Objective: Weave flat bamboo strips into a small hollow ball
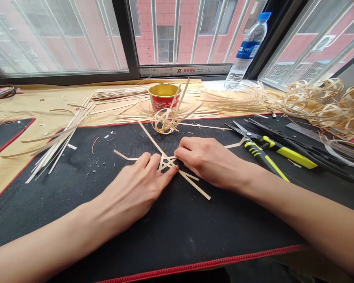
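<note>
Two hands work on one set of crossed strips (pixel 168 162), which lies on the black mat (pixel 183 232) near the middle of the surface (pixel 26 106). At least four strips cross there; fingers hide the exact count. The left hand (pixel 139 182) is fairly wide, its fingertips spread and pressing on the crossing from the left. The right hand (pixel 208 159) is narrow, its fingers closed on the strips at the right side of the crossing.

Just beyond the hands stand one small woven ball (pixel 165 120) and, behind it, one red bowl (pixel 164 103). One bottle (pixel 247 51) stands at the far edge, right of centre. Toward the right edge lie one pair of shears (pixel 264 151) with yellow and black handles, a long black tool (pixel 321 161) just behind it and one grey flat blade (pixel 303 130). Several woven balls (pixel 315 98) heap at the far right corner, too tangled to count. One bundle of strips (pixel 63 141) overlaps the mat's left edge, and a stack of strips (pixel 120 94) lies along the far edge.

The widest open room is on the mat between the hands and its red near edge. Left of the crossing, only small scraps (pixel 98 165) lie before the bundle; the shears narrow the room at right.
</note>
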Demonstrator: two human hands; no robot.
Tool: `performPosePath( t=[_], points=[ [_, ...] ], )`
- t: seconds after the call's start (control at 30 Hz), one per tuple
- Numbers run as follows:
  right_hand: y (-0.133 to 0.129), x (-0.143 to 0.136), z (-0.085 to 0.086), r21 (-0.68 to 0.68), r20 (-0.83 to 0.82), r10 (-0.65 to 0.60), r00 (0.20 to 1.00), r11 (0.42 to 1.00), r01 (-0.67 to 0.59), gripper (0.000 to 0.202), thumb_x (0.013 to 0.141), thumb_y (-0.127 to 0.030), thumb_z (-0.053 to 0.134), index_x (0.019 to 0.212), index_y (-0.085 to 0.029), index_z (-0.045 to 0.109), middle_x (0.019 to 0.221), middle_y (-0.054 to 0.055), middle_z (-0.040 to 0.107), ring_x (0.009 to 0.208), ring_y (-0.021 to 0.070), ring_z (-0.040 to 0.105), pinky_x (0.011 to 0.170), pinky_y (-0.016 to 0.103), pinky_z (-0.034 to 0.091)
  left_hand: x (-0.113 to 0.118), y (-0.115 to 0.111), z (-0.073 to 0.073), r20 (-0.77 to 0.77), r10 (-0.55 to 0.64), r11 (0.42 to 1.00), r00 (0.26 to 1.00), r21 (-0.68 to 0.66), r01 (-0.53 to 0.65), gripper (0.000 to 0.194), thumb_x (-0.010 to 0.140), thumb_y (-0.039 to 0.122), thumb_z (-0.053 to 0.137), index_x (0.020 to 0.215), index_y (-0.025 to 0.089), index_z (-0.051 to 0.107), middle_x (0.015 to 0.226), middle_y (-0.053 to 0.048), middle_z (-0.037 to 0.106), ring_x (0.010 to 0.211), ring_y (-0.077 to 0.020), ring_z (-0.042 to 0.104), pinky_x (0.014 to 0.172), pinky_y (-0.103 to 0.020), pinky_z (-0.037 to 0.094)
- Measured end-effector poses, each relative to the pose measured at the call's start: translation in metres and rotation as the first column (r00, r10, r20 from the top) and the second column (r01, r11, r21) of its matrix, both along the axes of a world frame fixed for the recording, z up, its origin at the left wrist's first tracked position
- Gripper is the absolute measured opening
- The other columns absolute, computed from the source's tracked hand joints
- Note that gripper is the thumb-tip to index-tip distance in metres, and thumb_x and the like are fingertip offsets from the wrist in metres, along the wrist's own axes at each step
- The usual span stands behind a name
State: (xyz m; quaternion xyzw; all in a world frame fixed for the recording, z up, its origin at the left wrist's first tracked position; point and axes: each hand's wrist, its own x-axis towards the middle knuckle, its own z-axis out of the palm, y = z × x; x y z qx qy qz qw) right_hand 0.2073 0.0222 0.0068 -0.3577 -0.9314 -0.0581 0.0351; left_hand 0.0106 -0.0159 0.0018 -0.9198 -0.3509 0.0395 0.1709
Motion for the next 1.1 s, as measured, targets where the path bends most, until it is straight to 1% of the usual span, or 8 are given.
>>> performPosePath(
  t=[0.13,0.2,0.4,0.57,0.67,0.8,0.9,1.1],
  points=[
    [-0.005,0.001,0.001,-0.083,-0.041,-0.044,0.998,0.996,0.04,0.021,0.091,-0.014,0.046,0.091,-0.013,0.067,0.094,0.01,0.061,0.079,0.0182,0.054,0.064,0.028,0.035,-0.002,0.002,0.0,0.002,-0.007,1.0,1.0,0.021,0.007,0.06,0.077,0.003,0.038,0.133,0.024,0.045,0.132,-0.01,0.05,0.088,-0.0225,0.052,0.054,-0.026,0.047],
    [-0.006,0.001,0.002,-0.129,-0.049,-0.062,0.997,0.99,0.055,0.023,0.092,-0.015,0.046,0.092,-0.014,0.069,0.096,0.01,0.061,0.082,0.0191,0.055,0.067,0.029,0.036,-0.003,0.003,0.0,-0.01,-0.005,1.0,1.0,0.011,0.005,0.064,0.076,0.002,0.039,0.135,0.026,0.043,0.138,-0.007,0.049,0.09,-0.0235,0.052,0.052,-0.026,0.047],
    [-0.005,0.005,0.006,-0.226,-0.131,-0.091,0.987,0.972,0.06,0.024,0.092,-0.022,0.05,0.1,-0.016,0.072,0.097,0.01,0.061,0.084,0.0202,0.056,0.073,0.031,0.041,-0.004,0.004,0.001,-0.031,0.008,1.0,0.999,-0.005,-0.008,0.065,0.076,0.002,0.042,0.134,0.029,0.044,0.137,-0.004,0.051,0.09,-0.023,0.052,0.055,-0.027,0.047],
    [-0.004,0.011,0.009,-0.316,-0.215,-0.056,0.975,0.949,-0.015,0.025,0.087,-0.029,0.061,0.107,-0.018,0.069,0.1,0.01,0.059,0.091,0.0214,0.056,0.08,0.033,0.044,-0.01,0.007,0.001,0.033,0.003,0.999,0.999,-0.039,-0.002,0.061,0.081,0.003,0.042,0.137,0.027,0.042,0.138,-0.002,0.051,0.093,-0.0223,0.053,0.045,-0.023,0.037],
    [-0.002,0.013,0.008,-0.343,-0.235,-0.068,0.97,0.939,-0.018,0.029,0.084,-0.031,0.065,0.11,-0.018,0.067,0.101,0.01,0.058,0.092,0.022,0.055,0.082,0.034,0.045,-0.013,0.008,0.003,0.131,0.058,0.994,0.99,-0.097,-0.045,0.05,0.089,0.013,0.041,0.138,0.027,0.039,0.132,-0.003,0.056,0.092,-0.0211,0.054,0.043,-0.023,0.036],
    [-0.001,0.013,0.006,-0.363,-0.257,-0.069,0.964,0.931,-0.03,0.032,0.083,-0.033,0.065,0.111,-0.016,0.066,0.103,0.01,0.057,0.096,0.0226,0.054,0.086,0.036,0.045,-0.014,0.009,0.007,0.241,0.196,0.975,0.951,-0.149,-0.163,0.034,0.092,0.03,0.047,0.124,0.021,0.05,0.122,-0.007,0.06,0.099,-0.023,0.056,0.055,-0.027,0.047],
    [-0.001,0.012,0.006,-0.372,-0.258,-0.066,0.964,0.927,-0.036,0.032,0.084,-0.032,0.065,0.111,-0.015,0.066,0.105,0.01,0.057,0.097,0.0224,0.054,0.088,0.036,0.045,-0.014,0.011,0.009,0.222,0.236,0.964,0.946,-0.175,-0.2,0.032,0.09,0.033,0.051,0.119,0.019,0.053,0.117,-0.007,0.063,0.1,-0.0243,0.057,0.054,-0.028,0.047],
    [-0.001,0.012,0.007,-0.389,-0.248,-0.073,0.966,0.921,-0.03,0.036,0.085,-0.031,0.064,0.117,-0.015,0.063,0.106,0.01,0.056,0.099,0.0226,0.053,0.09,0.037,0.044,-0.013,0.013,0.009,0.169,0.205,0.969,0.964,-0.175,-0.175,0.028,0.093,0.032,0.045,0.118,0.025,0.055,0.118,0.0,0.064,0.097,-0.0228,0.056,0.044,-0.024,0.035]
  ],
)
